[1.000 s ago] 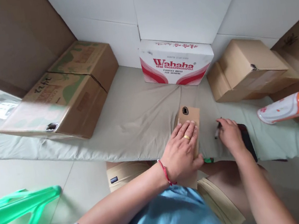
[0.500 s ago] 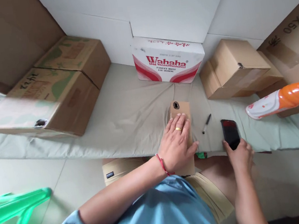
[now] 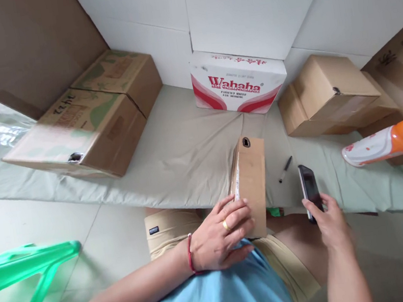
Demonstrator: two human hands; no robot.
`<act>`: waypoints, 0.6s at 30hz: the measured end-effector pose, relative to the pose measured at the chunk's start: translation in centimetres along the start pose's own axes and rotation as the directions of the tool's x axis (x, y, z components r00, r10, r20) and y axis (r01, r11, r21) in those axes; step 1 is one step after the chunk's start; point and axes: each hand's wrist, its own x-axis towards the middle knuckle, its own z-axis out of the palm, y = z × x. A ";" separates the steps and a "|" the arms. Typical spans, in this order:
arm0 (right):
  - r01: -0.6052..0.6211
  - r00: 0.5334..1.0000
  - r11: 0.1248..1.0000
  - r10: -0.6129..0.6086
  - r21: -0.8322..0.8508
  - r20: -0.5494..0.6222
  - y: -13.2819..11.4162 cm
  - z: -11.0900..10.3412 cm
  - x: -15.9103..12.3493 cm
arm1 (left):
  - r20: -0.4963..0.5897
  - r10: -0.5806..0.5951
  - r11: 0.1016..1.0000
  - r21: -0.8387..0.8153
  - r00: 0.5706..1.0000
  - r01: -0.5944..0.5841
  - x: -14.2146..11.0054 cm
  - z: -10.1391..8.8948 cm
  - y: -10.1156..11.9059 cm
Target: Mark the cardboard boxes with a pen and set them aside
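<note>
A narrow brown cardboard box (image 3: 254, 173) with a dark-rimmed hole near its far end extends over the table edge toward my lap. My left hand (image 3: 223, 232) rests at its near left side, fingers extended and touching the box, gripping nothing. A white label strip (image 3: 237, 181) shows along the box's left edge. My right hand (image 3: 331, 218) holds a black smartphone (image 3: 310, 186) by its lower end, thumb on one side and fingers on the other, tilted up off the cloth. Between box and phone lies a black pen (image 3: 285, 169).
Cloth covers the table (image 3: 173, 164). At the left stand two printed cartons (image 3: 109, 123); a Wahaba-type white-and-red carton (image 3: 239, 84) is at the back. Brown boxes (image 3: 331, 94) and an orange-and-white bottle (image 3: 389, 141) are at the right. A green plastic stool (image 3: 35, 272) stands on the floor.
My left hand has slid back from the box top toward me, exposing more of the box. My right hand has tilted the phone up, showing its side edge. The view has shifted slightly left.
</note>
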 end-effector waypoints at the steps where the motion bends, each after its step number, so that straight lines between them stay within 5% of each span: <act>1: 0.018 0.998 0.992 -0.025 0.122 0.057 -1.1 0.3 -0.8 | -0.012 -0.001 1.000 0.023 1.000 0.002 -0.4 0.4 0.0; 3: 0.034 0.981 0.928 -0.103 0.370 0.167 -4.0 1.1 -2.5 | -0.038 -0.016 0.998 0.061 0.999 0.018 -0.8 1.2 0.1; 6: 0.113 0.955 0.863 -0.231 0.493 0.187 -9.0 2.5 -5.4 | -0.030 -0.033 0.995 0.097 0.999 0.036 -0.6 1.9 0.4; 11: 0.383 0.918 0.843 -0.394 0.376 -0.050 -14.8 5.0 -9.3 | -0.083 -0.039 0.992 0.113 0.996 0.048 -0.3 2.5 1.1; 18: 0.578 0.810 0.791 -0.529 0.200 -0.251 -16.2 7.3 -11.1 | -0.044 -0.065 0.992 0.110 0.997 0.069 -0.7 2.6 1.2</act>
